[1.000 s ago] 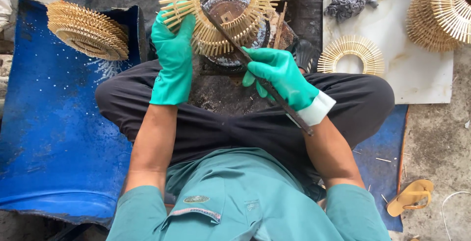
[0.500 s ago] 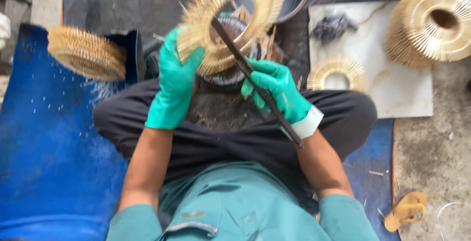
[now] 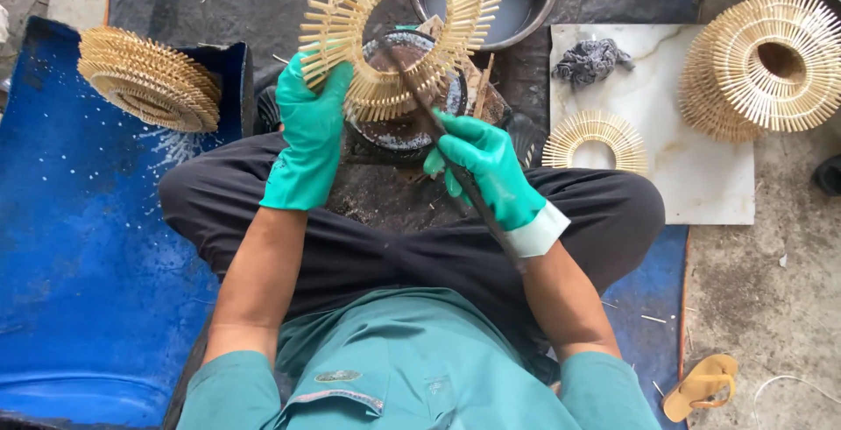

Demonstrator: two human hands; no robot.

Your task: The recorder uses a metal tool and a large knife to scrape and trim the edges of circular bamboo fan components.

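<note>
Fingers of my left hand (image 3: 311, 137) clamp the lower left rim of the bamboo ring (image 3: 403, 31), holding it tilted above the dark round pot (image 3: 405, 128). My right hand (image 3: 486, 172) is closed on a long dark tool (image 3: 438, 137), whose axis runs diagonally up-left through the ring's opening.

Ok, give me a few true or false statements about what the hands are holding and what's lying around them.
1. The left hand holds a ring of pale sticks. True.
2. The right hand is bare. False: it wears a green glove.
3. The right hand holds a long dark tool. True.
4. A stack of stick rings lies on the blue sheet. True.
5. The white slab bears only a rag. False: a half ring lies there too.
</note>
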